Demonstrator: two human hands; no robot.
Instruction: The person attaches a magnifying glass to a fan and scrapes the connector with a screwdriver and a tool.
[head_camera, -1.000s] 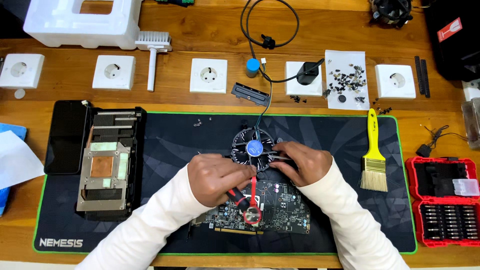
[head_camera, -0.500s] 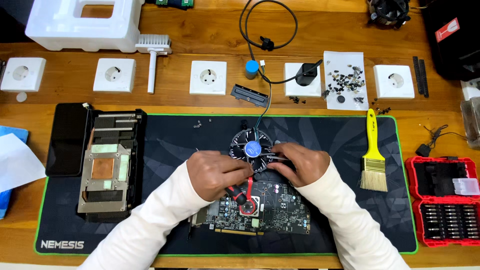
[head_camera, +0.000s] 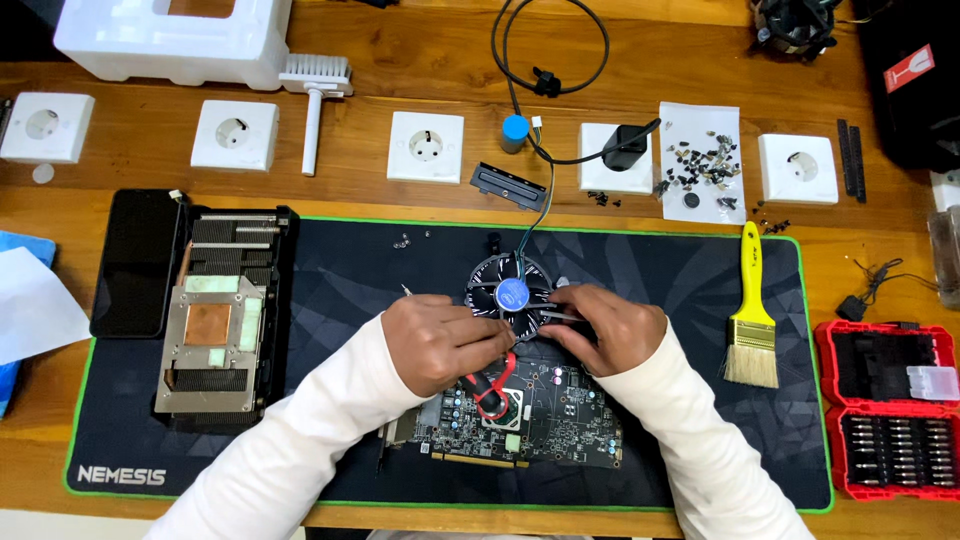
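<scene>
Fan (head_camera: 510, 296) at mat (head_camera: 330, 290) centre, just above circuit board (head_camera: 545, 425). Left hand (head_camera: 440, 342) closed on red-handled tool (head_camera: 490, 385), right hand (head_camera: 610, 325) pinching slim tool at fan rim. Barely shifted from half a second back, both grips unchanged. Yellow brush (head_camera: 752, 310) right of fan, heatsink (head_camera: 215, 320) far left.

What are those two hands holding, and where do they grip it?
Both the left hand and right hand grip the round black cooling fan with a blue centre at its lower rim; whether the left also holds a tool cannot be told.
</scene>
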